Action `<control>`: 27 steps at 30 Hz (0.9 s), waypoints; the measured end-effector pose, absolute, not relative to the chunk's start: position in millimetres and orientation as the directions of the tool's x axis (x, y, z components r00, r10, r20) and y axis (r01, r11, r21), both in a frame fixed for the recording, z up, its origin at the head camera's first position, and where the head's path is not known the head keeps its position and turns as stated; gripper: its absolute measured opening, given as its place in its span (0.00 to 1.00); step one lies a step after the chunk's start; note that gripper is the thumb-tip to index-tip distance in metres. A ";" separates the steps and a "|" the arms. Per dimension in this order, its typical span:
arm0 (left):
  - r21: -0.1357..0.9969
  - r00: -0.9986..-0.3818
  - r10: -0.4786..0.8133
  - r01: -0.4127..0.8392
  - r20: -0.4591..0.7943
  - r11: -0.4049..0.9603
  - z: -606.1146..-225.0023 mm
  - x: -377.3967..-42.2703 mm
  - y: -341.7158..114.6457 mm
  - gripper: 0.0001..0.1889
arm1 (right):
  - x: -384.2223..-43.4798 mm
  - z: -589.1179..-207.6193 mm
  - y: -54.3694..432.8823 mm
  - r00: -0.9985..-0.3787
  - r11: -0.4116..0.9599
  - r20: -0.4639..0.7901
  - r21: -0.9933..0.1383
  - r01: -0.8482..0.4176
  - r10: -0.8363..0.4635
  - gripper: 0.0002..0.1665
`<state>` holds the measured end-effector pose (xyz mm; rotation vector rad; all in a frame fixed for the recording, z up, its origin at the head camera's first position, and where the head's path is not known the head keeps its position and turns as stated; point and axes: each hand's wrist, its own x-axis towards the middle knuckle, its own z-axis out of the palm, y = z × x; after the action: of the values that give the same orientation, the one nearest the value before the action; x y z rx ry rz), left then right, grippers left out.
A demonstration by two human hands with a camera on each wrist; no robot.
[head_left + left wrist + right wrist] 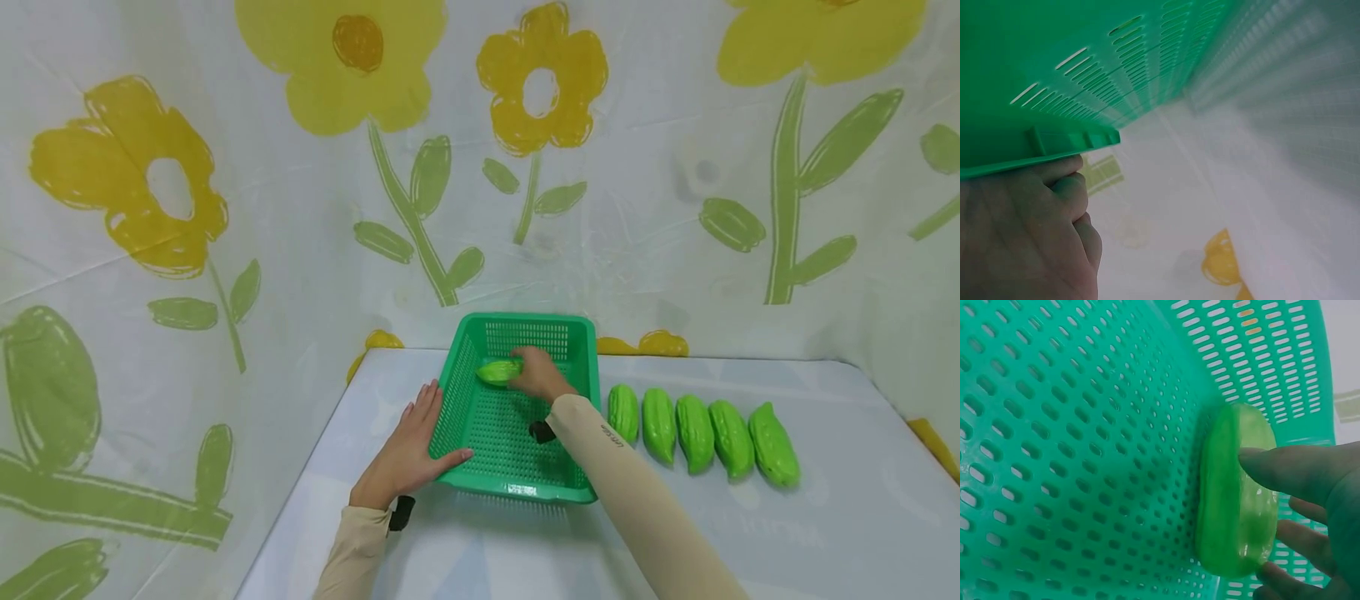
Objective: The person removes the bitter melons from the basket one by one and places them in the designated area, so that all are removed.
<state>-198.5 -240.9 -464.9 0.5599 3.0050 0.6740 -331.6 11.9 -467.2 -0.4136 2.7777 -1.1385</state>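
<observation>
A green plastic basket (517,489) with slotted walls stands on the table. My right hand (542,373) reaches inside and holds a light green bitter melon (495,372) near the basket floor towards the back. In the right wrist view the thumb lies on one side of this bitter melon (1235,494) and the fingertips touch the other. My left hand (408,450) rests against the basket's left side, fingers straight and the thumb over the near left corner. The left wrist view shows its fingers (1071,194) just below the basket rim, outside the wall.
Several more bitter melons (693,433) lie side by side in a row on the table, right of the basket. The white table (847,517) extends to the right and front. A white cloth with yellow flowers (637,250) hangs behind and along the left.
</observation>
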 end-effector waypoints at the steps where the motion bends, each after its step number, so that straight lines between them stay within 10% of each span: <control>1: 0.416 -0.936 0.346 0.342 0.067 0.843 -464.7 -198.4 -240.7 0.60 | -331.5 -467.2 11.9 -0.956 0.689 -0.003 -0.693 -0.210 -0.294 0.37; 27: 0.419 -0.930 0.355 0.359 0.091 0.834 -464.5 -197.2 -240.3 0.59 | -327.4 -464.4 10.8 -0.947 0.731 -0.038 -0.645 -0.221 -0.319 0.28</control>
<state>-197.2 -240.3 -464.5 0.5878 3.0174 0.6917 -327.4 10.8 -464.4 -0.4373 2.7857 -1.0100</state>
